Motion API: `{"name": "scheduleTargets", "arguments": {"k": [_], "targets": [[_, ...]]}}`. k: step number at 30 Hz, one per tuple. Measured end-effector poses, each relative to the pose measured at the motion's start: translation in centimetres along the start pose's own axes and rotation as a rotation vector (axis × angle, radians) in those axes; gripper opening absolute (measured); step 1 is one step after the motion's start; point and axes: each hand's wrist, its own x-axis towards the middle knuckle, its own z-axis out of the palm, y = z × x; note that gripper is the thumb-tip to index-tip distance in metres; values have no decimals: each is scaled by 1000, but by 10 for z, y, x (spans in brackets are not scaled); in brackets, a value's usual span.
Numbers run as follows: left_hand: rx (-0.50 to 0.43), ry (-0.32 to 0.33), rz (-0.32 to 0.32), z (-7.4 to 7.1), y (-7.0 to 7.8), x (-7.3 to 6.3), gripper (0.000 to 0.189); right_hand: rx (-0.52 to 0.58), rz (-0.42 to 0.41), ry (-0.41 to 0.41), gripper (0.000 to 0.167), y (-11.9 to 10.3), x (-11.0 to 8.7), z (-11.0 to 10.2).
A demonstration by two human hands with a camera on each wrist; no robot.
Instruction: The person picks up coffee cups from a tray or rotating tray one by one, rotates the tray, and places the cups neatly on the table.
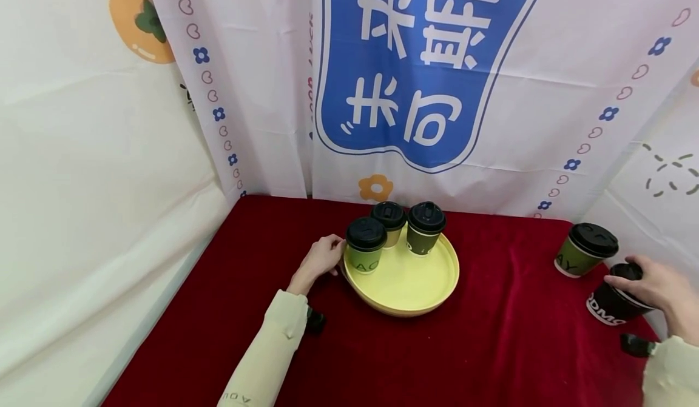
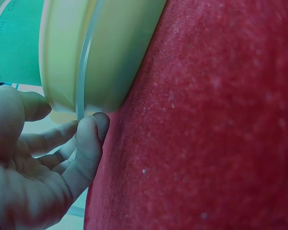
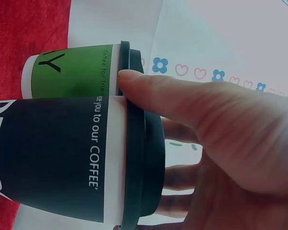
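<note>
My left hand [image 1: 323, 256] is at the left edge of a round yellow tray [image 1: 415, 289]. In the left wrist view, its thumb and curled fingers grip the tray's rim and side [image 2: 62, 57]. Three lidded paper coffee cups stand on the tray: a green cup [image 1: 364, 258], a tan cup [image 1: 392, 238] behind it and a dark grey cup [image 1: 423, 240]. At the far right, my right hand [image 1: 659, 282] holds a black coffee cup [image 1: 607, 305] from above, thumb and fingers around its black lid [image 3: 151, 167]. Part of that lid is hidden by the hand.
A green coffee cup [image 1: 574, 259] with a black lid stands just behind the black one, close to the right curtain. Dark red cloth [image 1: 491, 346] covers the table. White printed curtains [image 1: 262, 122] hang along the back and both sides.
</note>
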Motion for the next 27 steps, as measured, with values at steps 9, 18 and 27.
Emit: {"name": "scheduleTargets", "arguments": {"k": [9,18,27], "targets": [[-5,0,-4,-1,0,0,39,12,17,13,74,-6,-3,-3],[-4,-6,-13,-1,2,-1,38,120,-1,248,51,-30,-7,-16],[16,7,-7,-1,3,-3,37,409,-5,313,53,-63,-1,-25]]}}
